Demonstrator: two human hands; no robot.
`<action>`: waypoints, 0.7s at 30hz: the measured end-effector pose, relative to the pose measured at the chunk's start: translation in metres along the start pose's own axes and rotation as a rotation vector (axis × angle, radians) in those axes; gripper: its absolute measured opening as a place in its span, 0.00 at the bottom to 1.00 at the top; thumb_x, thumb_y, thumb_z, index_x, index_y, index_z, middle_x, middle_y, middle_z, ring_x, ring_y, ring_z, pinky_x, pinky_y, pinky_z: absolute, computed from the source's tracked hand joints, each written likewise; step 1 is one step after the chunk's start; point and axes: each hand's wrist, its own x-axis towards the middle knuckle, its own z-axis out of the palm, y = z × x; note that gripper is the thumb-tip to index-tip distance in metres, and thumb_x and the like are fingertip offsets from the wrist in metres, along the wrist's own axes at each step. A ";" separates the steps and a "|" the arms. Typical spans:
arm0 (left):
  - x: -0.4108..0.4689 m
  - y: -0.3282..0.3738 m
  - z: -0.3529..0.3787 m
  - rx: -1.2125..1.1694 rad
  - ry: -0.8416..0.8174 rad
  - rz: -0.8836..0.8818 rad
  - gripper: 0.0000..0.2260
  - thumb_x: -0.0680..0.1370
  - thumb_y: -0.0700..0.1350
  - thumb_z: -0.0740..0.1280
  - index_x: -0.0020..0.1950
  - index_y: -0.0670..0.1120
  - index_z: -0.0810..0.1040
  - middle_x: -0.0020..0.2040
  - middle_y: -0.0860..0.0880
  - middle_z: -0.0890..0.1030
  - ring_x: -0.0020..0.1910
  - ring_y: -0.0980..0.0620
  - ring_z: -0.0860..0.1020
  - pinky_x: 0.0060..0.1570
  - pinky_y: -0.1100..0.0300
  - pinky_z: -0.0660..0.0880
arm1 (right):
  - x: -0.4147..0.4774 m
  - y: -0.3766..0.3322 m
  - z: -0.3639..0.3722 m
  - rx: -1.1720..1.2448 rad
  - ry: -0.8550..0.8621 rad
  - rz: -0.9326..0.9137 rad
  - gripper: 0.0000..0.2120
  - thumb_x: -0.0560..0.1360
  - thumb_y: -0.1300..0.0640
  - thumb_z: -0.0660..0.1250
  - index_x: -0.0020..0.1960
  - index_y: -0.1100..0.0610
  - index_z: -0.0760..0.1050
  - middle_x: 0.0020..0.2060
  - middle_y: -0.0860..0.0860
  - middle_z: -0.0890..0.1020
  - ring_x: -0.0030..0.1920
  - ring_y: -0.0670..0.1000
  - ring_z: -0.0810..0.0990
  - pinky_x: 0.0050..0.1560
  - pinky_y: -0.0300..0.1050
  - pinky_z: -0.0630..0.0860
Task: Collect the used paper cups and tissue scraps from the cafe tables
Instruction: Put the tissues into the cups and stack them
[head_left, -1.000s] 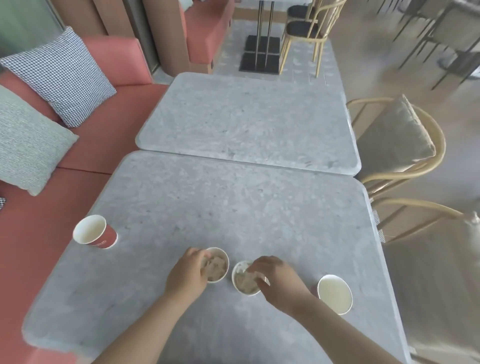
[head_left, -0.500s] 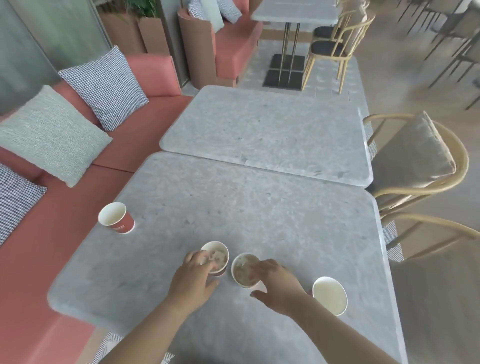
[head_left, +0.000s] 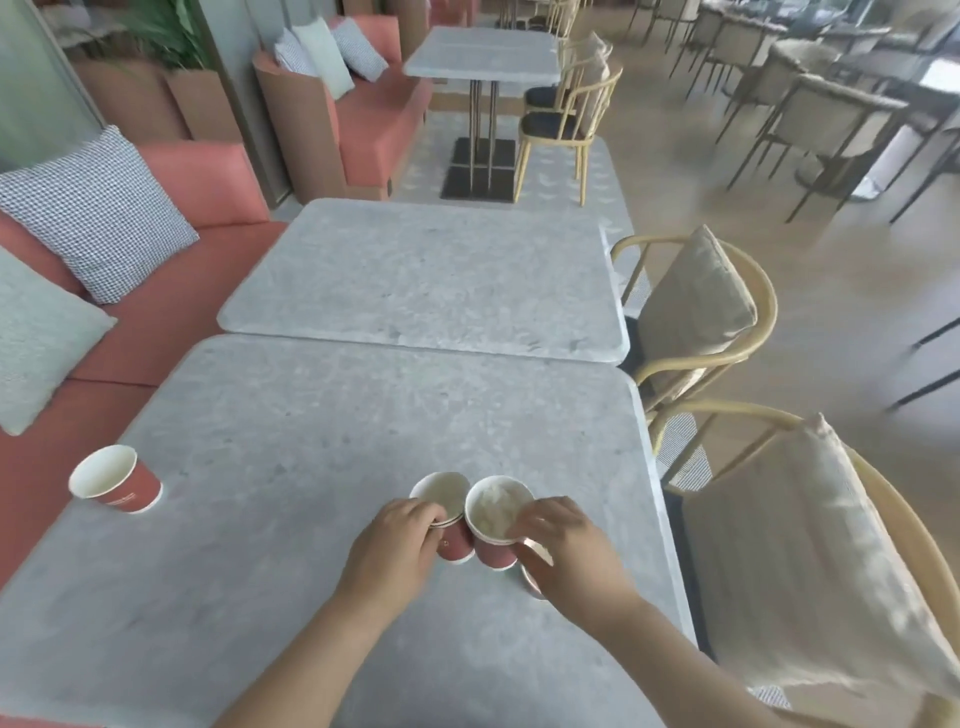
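Room: cafe with a pale wood-look floor; a salmon-red upholstered bench (head_left: 171, 322) runs along the left with checked and plain grey cushions, and bentwood chairs (head_left: 727, 332) with beige pads stand on the right.
Table: the near table (head_left: 322, 441) is a grey speckled stone-look slab with rounded corners, butted against a second table (head_left: 426, 275) of the same kind beyond it.
Writing: there is a faint print on the lone cup's red wall and a small mark on the left cup, both too small to read.
Left cup (head_left: 458, 545): a paper cone with a red outside and a pale lining, near the front middle of the near table, its wall touching the right cup.
Right cup (head_left: 493, 553): same make, with crumpled whitish tissue scraps (head_left: 496, 512) inside.
Left hand (head_left: 395, 551): fingers curled over the near rim of the left cup, pinching it.
Right hand (head_left: 566, 551): fingers curled over the near rim of the right cup, holding it.
Fourth cup (head_left: 531, 582): only a sliver of rim shows under the right hand.
Lone cup (head_left: 114, 480): stands upright at the near table's left edge, well apart from the hands.
Change: half a second ago the two held cups stood slightly apart; now they touch and their red walls show. The fourth cup was in plain view to the right of the right hand and is now mostly hidden. The view has risen, taking in more of the room.
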 end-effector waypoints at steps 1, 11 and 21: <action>0.003 0.008 0.001 -0.018 0.000 0.019 0.04 0.76 0.43 0.63 0.47 0.49 0.77 0.46 0.56 0.79 0.50 0.53 0.74 0.44 0.56 0.74 | -0.006 0.004 -0.007 0.001 0.051 0.014 0.07 0.68 0.59 0.73 0.42 0.49 0.80 0.44 0.45 0.82 0.48 0.50 0.78 0.34 0.43 0.77; -0.002 0.022 0.011 -0.027 -0.055 0.026 0.06 0.74 0.41 0.65 0.48 0.50 0.79 0.47 0.56 0.80 0.50 0.53 0.75 0.45 0.59 0.73 | -0.047 0.033 -0.003 -0.036 0.043 0.165 0.07 0.70 0.58 0.71 0.43 0.46 0.80 0.47 0.43 0.81 0.52 0.49 0.76 0.34 0.38 0.69; -0.032 -0.006 -0.007 0.014 -0.068 -0.122 0.05 0.74 0.44 0.65 0.47 0.53 0.78 0.46 0.59 0.79 0.49 0.57 0.75 0.44 0.61 0.73 | -0.031 0.036 0.043 -0.098 -0.316 0.148 0.10 0.74 0.53 0.65 0.54 0.48 0.77 0.60 0.41 0.73 0.64 0.45 0.65 0.50 0.39 0.73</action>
